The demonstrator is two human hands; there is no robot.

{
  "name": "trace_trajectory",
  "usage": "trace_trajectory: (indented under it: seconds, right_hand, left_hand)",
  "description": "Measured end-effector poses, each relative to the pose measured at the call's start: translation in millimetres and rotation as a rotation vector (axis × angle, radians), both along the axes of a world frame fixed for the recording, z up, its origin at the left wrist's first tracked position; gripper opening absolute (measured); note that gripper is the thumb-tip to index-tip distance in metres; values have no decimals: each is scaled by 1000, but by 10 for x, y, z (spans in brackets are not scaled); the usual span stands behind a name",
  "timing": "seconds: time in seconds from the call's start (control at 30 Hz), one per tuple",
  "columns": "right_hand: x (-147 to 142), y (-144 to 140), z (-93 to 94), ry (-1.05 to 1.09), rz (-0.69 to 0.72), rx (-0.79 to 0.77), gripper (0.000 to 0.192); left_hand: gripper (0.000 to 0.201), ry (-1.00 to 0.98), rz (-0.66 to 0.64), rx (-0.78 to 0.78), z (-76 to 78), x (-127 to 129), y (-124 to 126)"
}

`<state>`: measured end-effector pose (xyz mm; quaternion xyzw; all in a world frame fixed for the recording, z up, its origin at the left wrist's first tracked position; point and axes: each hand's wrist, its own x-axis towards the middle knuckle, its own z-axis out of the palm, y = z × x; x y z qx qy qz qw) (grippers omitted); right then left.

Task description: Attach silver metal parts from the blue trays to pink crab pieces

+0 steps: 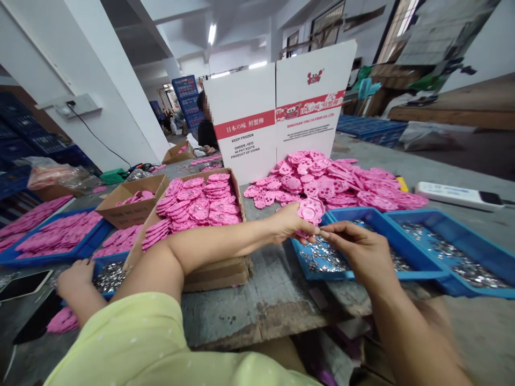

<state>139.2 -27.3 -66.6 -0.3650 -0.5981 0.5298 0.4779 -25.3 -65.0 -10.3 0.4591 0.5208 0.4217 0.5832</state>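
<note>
My left hand [286, 221] is closed on a round pink plastic piece [311, 210] with a ringed recess in its middle, held above the blue trays. Close against its lower edge, my right hand [364, 252] has thumb and forefinger pinched together at the left fingertips. Whatever sits in that pinch is too small to make out. Beneath both hands lies a blue tray [328, 276] scattered with small shiny metal parts. A large loose heap of similar pink pieces [317, 179] rests just behind the hands.
Left of my forearm, a cardboard box [219, 274] holds stacked pink pieces. A second blue tray [478, 291] of metal parts stands at right. A white printed carton panel [249, 102] rises behind. Another person's hand [76, 279] is at far left, near a phone [24, 285].
</note>
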Motion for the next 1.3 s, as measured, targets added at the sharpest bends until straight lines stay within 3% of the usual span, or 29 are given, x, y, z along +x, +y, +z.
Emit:
trace_trajectory:
  seconds: [0.13, 0.53, 0.73, 1.0, 1.3]
  right_hand:
    - [-39, -32, 7, 30, 16, 0, 41]
    - [-145, -27, 83, 96, 6, -104, 46]
    - [-97, 36, 123, 259, 15, -63, 44]
    - [-74, -29, 206, 348, -200, 99, 36]
    - [-226, -216, 288, 511, -181, -2, 35]
  left_hand:
    - [26, -19, 59, -28, 11, 5, 1]
    - [36, 70, 134, 99, 58, 42, -34]
    - [36, -45, 89, 176, 110, 49, -6]
    - [51, -185, -94, 174, 130, 92, -45]
    - [86, -41, -204, 489, 9, 48, -1]
